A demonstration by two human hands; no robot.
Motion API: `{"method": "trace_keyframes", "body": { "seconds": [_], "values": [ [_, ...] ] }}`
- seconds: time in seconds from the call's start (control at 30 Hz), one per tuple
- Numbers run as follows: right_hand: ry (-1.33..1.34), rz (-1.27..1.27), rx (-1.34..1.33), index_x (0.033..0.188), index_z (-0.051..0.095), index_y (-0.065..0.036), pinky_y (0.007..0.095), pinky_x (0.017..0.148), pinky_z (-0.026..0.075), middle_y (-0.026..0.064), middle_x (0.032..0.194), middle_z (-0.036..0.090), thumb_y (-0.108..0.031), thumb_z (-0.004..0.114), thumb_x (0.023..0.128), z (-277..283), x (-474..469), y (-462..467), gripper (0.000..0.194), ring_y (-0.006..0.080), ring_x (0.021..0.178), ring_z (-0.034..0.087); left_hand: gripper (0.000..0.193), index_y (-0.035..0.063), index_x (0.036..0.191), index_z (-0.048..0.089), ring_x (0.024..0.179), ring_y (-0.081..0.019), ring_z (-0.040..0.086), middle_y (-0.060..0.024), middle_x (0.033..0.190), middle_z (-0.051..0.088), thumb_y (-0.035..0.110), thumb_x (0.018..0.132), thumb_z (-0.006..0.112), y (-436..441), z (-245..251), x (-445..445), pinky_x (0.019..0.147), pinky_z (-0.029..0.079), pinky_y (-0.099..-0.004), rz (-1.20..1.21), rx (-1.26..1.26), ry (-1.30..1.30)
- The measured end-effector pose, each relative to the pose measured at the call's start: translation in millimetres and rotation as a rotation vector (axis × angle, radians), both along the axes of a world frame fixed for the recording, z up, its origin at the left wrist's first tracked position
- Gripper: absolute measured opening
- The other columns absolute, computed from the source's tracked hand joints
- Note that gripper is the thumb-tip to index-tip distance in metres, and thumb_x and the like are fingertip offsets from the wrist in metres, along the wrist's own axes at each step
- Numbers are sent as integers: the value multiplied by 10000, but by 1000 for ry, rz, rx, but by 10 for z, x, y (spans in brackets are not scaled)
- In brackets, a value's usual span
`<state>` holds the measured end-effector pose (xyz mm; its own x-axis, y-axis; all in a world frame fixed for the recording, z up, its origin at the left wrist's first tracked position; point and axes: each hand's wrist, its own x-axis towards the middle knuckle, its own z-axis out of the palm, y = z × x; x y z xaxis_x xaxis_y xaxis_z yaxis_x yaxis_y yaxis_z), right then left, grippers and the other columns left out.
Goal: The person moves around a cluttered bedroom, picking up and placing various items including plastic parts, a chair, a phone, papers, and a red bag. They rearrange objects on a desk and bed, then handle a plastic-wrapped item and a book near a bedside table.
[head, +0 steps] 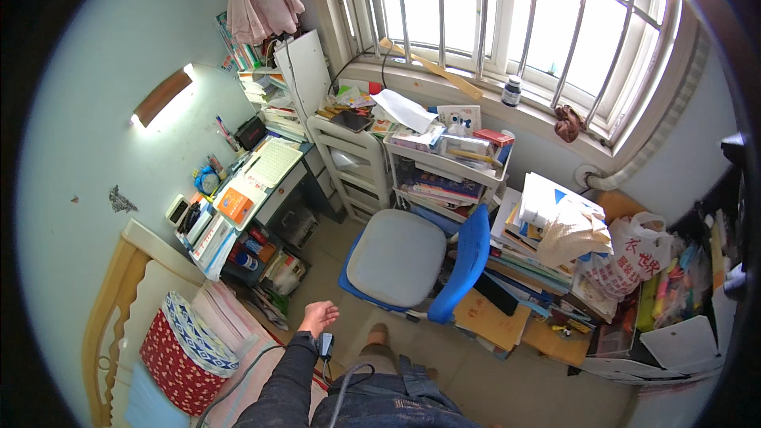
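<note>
My left hand (319,316) hangs over the floor between the bed and the chair, loosely curled, with nothing visible in it. Just below its wrist, a small dark device (325,346) with a cable hangs beside the sleeve. My right hand is out of view. Ahead stands a blue chair (459,273) with a pale seat cushion (397,257). To the left is a desk holding an orange box (234,205), an open sheet of grid paper (270,161) and a blue alarm clock (206,179).
A white rolling cart (446,161) full of books and boxes stands behind the chair. On the right are stacked papers (553,205) and a white plastic bag (630,255). A bed with a red patterned cushion (181,362) lies at left. A barred window (481,18) is above.
</note>
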<state>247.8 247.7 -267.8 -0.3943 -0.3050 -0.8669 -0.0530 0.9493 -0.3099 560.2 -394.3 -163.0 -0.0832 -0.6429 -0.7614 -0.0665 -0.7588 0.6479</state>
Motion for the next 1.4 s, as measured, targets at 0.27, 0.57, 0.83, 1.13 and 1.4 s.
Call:
{"method": "trace_keyframes", "body": {
  "seconds": [0.27,0.57,0.83,1.13,1.4],
  "values": [
    [692,76,-739,902,654,4,387,710,522,195,887,668,-118,626,889,975,-282,-2122,126,373,784,651,197,19,932,686,778,-184,705,-88,878,718,215,926,672,-648,448,-570,636,565,-291,-149,-100,168],
    [1288,84,-788,1177,574,-27,441,1067,370,172,1292,538,-97,660,867,2415,-593,-4428,330,346,1232,484,235,96,665,603,516,-153,628,-14,578,585,176,856,715,-1735,348,-155,489,537,-311,-145,-113,189],
    [1022,-202,-543,1450,314,-7,480,1004,425,277,1331,485,-187,647,907,1580,-687,-4932,662,448,1212,503,209,115,748,580,559,-157,642,-8,583,565,191,917,676,-2579,342,323,513,538,-329,-136,-90,136],
    [1077,-359,-497,1282,396,-35,523,772,470,292,968,620,-109,638,885,1461,-616,-5018,471,481,912,611,240,47,1160,633,767,-163,690,-106,908,719,69,934,557,-2897,225,112,652,565,-285,-254,-36,218],
    [967,-418,-539,1326,358,-34,510,784,475,291,982,615,-78,636,867,1451,-587,-4997,539,470,916,619,193,24,1104,656,777,-154,693,-94,971,724,80,933,588,-2980,646,-148,639,559,-267,-437,-151,91]
  ]
}}
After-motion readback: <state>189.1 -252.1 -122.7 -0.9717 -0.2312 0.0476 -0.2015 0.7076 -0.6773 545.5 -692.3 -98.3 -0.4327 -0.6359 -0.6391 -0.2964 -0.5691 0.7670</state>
